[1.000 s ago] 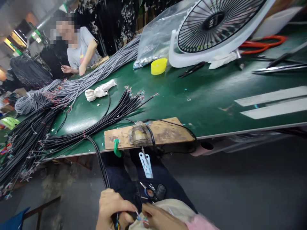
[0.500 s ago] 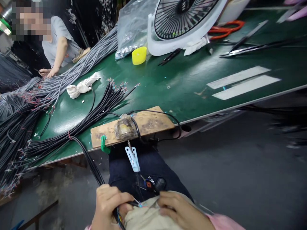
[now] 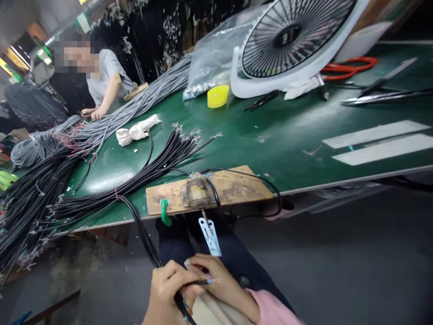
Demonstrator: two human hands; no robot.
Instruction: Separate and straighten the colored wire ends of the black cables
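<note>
My left hand point(image 3: 169, 289) is closed around several black cables point(image 3: 144, 234), which run down from the bench into my lap. One cable end, with thin coloured wires point(image 3: 212, 280) bared at its tip, sticks out between its thumb and forefinger. Beside those wires, my right hand point(image 3: 218, 277) has curled fingers that meet the left hand; what they hold is hidden. Just beyond both hands, a light blue clothes peg point(image 3: 210, 237) hangs at a metal rod below a stained wooden board point(image 3: 241, 185). Beige cloth point(image 3: 206, 309) lies beneath my hands.
A black cable bundle point(image 3: 128, 183) and grey cables point(image 3: 149, 99) cover the green bench's left side. A fan point(image 3: 237, 85), yellow ring point(image 3: 218, 97), red-handled scissors point(image 3: 348, 67) and tweezers point(image 3: 382, 98) lie farther back. A green clamp point(image 3: 165, 212) grips the board's edge. Another person point(image 3: 108, 85) works at far left.
My right hand has moved left and up from the cloth to meet my left hand at the cable end. The view has shifted, so the bench sits lower and farther right.
</note>
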